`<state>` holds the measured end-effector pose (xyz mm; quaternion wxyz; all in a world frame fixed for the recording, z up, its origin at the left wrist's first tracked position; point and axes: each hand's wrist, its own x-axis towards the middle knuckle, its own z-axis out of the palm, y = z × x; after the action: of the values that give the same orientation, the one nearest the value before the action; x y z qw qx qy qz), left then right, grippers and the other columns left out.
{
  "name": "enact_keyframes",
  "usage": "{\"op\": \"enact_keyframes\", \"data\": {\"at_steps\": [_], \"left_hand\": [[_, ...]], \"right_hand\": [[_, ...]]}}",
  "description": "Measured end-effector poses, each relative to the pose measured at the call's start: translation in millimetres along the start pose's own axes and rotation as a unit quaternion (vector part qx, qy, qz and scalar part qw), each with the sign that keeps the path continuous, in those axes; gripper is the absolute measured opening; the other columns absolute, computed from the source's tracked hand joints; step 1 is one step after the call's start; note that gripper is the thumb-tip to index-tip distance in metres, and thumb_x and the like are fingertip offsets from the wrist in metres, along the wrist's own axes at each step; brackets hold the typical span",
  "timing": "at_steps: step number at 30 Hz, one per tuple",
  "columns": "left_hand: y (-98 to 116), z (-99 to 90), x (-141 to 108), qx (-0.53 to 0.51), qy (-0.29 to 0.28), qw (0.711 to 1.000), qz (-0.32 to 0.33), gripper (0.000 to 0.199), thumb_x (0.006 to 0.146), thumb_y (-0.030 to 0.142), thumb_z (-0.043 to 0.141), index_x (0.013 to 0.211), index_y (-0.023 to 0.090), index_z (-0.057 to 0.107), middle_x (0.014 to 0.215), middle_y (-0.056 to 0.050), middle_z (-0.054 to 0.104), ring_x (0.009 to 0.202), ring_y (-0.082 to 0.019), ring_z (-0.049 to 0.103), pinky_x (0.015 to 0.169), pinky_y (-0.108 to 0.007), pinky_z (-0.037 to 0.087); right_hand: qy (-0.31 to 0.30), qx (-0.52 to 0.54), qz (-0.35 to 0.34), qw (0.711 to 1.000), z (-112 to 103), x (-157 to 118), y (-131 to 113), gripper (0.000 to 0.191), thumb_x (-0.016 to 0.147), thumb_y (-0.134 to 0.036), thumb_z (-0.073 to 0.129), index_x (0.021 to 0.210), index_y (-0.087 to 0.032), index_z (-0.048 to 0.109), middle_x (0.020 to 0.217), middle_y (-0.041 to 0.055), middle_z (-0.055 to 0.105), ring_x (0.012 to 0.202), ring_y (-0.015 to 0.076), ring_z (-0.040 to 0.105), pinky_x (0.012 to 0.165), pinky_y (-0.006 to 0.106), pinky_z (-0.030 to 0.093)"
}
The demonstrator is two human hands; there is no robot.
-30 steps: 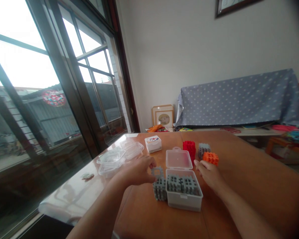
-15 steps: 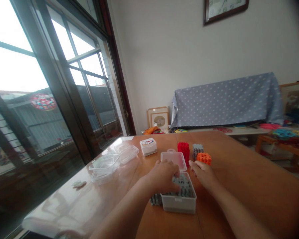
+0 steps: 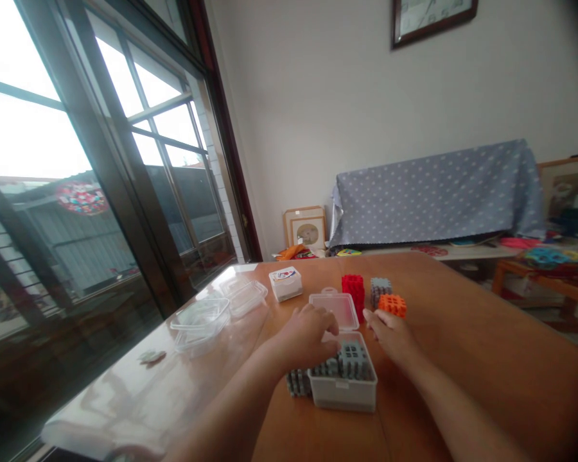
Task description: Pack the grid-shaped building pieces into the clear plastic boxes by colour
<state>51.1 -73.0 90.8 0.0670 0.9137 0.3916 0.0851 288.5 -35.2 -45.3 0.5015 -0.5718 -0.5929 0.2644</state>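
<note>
The relation that matters is between the left hand (image 3: 311, 339) and the grey blocks (image 3: 352, 361) in the open box (image 3: 344, 396). The hand comes in from the left and hangs over the box's left side, palm down, so the blocks lie below its fingertips and to the right. The thumb stands apart from the curled fingers, with a moderate gap and nothing visible in it. The blocks sit side by side, their row running left to right across the box; the left one is partly hidden by the hand, the right one shows its square-holed top.

A grey stack (image 3: 298, 384) stands outside, just beside the box's left wall and under the left wrist; whether it touches the wall is unclear. The left hand is much the nearer to it.

The right hand (image 3: 391, 333) is on the other side, past the box's far right corner, its thumb and forefinger drawn narrow near the foot of the red block (image 3: 353, 290). Whether they grip anything cannot be told. The orange block (image 3: 393, 306) lies just beyond its knuckles, and the lid (image 3: 336, 310) lies folded back between both hands
</note>
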Motion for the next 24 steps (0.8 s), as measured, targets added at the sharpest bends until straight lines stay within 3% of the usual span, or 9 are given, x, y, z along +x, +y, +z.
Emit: {"op": "enact_keyframes", "data": {"at_steps": [5,11,24], "left_hand": [[-28,-22.6,-24,-0.034,-0.014,0.999,-0.038,0.022,0.085,0.030,0.060,0.103,0.021,0.066,0.105,-0.005,0.069,0.096,-0.022,0.062,0.084,-0.033,0.047],[-56,-21.8,-54,-0.049,-0.068,0.993,-0.080,0.054,0.072,0.043,0.077,0.121,0.024,0.062,0.122,-0.006,0.065,0.110,-0.027,0.059,0.093,-0.036,0.047],[-54,-5.7,-60,-0.029,-0.084,0.993,-0.077,0.052,0.067,0.039,0.080,0.114,0.025,0.061,0.117,-0.004,0.064,0.109,-0.028,0.058,0.085,-0.034,0.048]], "right_hand": [[0.001,-0.004,-0.001,1.000,0,-1,3,0.050,0.091,-0.065,0.045,0.066,-0.022,0.055,0.057,-0.0034,0.053,0.056,0.0152,0.048,0.056,0.028,0.034],[-0.010,-0.029,0.003,1.000,1,-1,5,0.050,0.091,-0.064,0.044,0.067,-0.022,0.056,0.058,-0.0034,0.054,0.056,0.0154,0.049,0.057,0.029,0.034],[-0.019,-0.024,0.008,0.999,2,0,10,0.051,0.090,-0.066,0.045,0.066,-0.022,0.056,0.059,-0.0027,0.054,0.058,0.0162,0.051,0.058,0.029,0.036]]}}
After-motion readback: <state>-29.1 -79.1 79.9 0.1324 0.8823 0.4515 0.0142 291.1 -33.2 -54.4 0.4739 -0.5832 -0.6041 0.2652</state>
